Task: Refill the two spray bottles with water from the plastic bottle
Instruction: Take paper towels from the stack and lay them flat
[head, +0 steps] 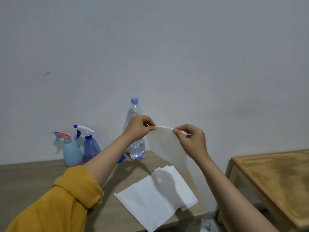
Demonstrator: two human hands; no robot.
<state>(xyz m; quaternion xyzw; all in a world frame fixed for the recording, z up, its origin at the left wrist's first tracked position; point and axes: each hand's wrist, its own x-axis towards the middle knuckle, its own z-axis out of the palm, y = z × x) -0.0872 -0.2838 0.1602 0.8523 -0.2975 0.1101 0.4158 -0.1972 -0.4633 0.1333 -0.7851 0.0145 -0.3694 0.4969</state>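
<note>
A clear plastic water bottle (136, 148) with a pale blue cap is standing upright by the wall, holding little water, while a light blue spray bottle (71, 152) and a purple spray bottle (91, 148) are standing touching at its left.

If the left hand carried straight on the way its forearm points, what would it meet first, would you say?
Probably the water bottle, which stands right behind the left hand in this view; depth is unclear, so the gap between them cannot be judged.
</note>
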